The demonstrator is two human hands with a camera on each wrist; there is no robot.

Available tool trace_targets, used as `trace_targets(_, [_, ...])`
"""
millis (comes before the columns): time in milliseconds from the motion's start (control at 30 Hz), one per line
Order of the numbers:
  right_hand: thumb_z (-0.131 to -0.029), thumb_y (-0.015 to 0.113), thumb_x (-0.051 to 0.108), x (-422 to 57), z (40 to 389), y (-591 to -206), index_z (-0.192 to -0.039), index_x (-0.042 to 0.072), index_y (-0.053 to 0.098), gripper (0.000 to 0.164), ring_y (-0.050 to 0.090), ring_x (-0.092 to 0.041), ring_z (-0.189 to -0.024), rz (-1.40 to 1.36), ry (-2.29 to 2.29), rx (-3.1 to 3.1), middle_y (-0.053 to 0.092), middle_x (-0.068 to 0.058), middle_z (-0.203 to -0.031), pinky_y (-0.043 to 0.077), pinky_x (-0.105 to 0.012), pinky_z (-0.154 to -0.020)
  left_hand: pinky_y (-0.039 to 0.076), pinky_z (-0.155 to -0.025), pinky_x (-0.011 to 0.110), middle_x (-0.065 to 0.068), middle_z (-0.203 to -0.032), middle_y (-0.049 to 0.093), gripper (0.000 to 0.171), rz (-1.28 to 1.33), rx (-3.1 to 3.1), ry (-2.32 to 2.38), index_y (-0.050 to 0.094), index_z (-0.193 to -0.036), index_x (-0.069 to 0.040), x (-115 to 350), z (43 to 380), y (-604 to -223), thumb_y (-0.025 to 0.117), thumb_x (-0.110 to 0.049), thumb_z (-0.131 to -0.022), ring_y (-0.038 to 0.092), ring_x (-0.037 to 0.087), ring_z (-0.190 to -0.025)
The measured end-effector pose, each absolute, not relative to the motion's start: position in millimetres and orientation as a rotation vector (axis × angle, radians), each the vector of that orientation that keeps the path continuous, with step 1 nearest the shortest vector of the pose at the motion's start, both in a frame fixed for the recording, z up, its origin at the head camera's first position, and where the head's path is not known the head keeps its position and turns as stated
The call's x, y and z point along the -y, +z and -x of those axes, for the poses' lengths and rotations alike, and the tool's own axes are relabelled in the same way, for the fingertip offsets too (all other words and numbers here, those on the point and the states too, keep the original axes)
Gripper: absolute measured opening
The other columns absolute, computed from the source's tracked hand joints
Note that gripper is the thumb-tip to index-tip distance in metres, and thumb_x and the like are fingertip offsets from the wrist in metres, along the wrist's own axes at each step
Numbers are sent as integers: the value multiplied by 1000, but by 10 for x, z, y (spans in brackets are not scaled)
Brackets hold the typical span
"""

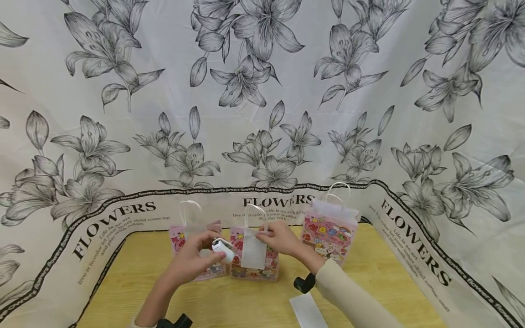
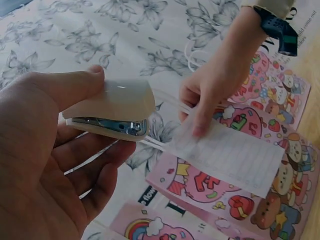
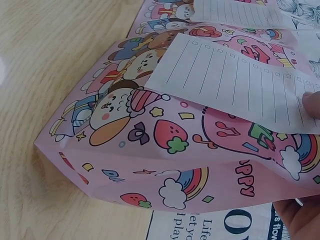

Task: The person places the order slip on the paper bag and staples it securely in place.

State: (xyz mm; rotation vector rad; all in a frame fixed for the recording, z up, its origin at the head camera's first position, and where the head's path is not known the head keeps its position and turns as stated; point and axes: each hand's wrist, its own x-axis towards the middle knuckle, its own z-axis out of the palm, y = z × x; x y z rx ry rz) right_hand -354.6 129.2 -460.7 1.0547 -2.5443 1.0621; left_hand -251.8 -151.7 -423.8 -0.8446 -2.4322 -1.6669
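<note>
In my left hand (image 1: 190, 259) I grip a small white stapler (image 1: 223, 249), thumb on top and fingers underneath. Its jaws gape apart in the left wrist view, with the stapler (image 2: 112, 102) to one side of the bag handle. My right hand (image 1: 283, 239) pinches a lined paper slip (image 1: 253, 250) at the top edge of the middle pink gift bag (image 1: 254, 274). From the right wrist view the slip (image 3: 235, 80) hangs over the bag's cartoon front, its thumb-held end at the rim. The bag's white rope handle (image 1: 255, 207) stands up behind it.
Left of the middle bag stands another pink bag (image 1: 219, 272), with a lined slip (image 3: 240, 12) on its front. A third bag (image 1: 330, 230) stands at the right. Another paper slip (image 1: 308, 312) lies on the wooden table (image 1: 246, 305). A flowered cloth (image 1: 262, 136) hangs behind.
</note>
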Motion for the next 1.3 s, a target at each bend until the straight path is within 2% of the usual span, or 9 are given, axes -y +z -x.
trace_targets(133, [-93,68,30,-1310,3476,-4608,-99,14,71,17,46,1,-50,-992,1124,2589,61,10,-66,44,-22,-53,53,-70,31,12,-99,64,39,839,2411,-1789,49,-132,-5,1576,2408,-4472,62,-17,-97,62,22,-83])
trace_targets(267, [-93,68,31,-1330,3365,-4584,-102,15,67,18,65,-9,-84,-966,1122,2581,66,5,-96,53,-27,-68,53,-69,29,17,-104,59,34,803,2385,-1896,51,-132,-1,1633,2309,-4748,55,-14,-101,61,18,-82])
trace_targets(467, [-90,72,28,-1388,3212,-4528,-113,11,63,30,64,-20,-94,-860,947,2520,64,-3,-105,53,-32,-71,51,-71,29,11,-106,61,27,698,2434,-1955,59,-120,0,1700,2232,-5094,49,-20,-104,59,17,-80])
trace_targets(600, [-89,73,28,-1447,3147,-4517,-125,7,61,43,63,-20,-98,-768,891,2486,64,-4,-113,53,-34,-72,52,-71,32,17,-113,57,28,648,2454,-2031,56,-117,5,1761,2217,-5249,48,-19,-104,59,17,-82])
trace_targets(700, [-89,73,25,-1492,3116,-4519,-125,8,61,41,62,-20,-95,-756,891,2436,64,-4,-114,53,-35,-70,51,-70,31,17,-118,54,29,613,2437,-2092,55,-117,7,1828,2216,-5347,47,-18,-104,59,14,-82])
trace_targets(867, [-88,74,23,-1566,3069,-4547,-119,12,63,34,63,-19,-89,-790,921,2324,64,-1,-111,54,-34,-64,52,-68,30,2,-120,54,30,614,2396,-2124,57,-118,7,1947,2213,-5525,45,-17,-105,58,12,-83])
trace_targets(967, [-86,77,17,-1626,3034,-4596,-113,12,65,30,63,-20,-85,-809,933,2238,65,-1,-107,53,-31,-61,53,-69,30,4,-121,55,32,599,2397,-2119,58,-119,9,1983,2204,-5628,45,-17,-105,59,12,-84])
trace_targets(1133, [-83,77,5,-1755,2923,-4683,-107,11,67,26,62,-18,-80,-783,990,2211,66,-2,-100,51,-29,-59,54,-72,29,13,-117,56,46,486,2392,-2219,48,-124,18,2017,2164,-5735,64,-14,-95,65,15,-85])
trace_targets(1300, [-86,73,5,-1877,2828,-4821,-96,17,70,15,59,-7,-71,-720,1058,2319,66,8,-88,50,-25,-57,54,-73,27,12,-109,59,53,493,2404,-2237,45,-120,23,2085,2158,-5803,73,-9,-87,67,16,-85])
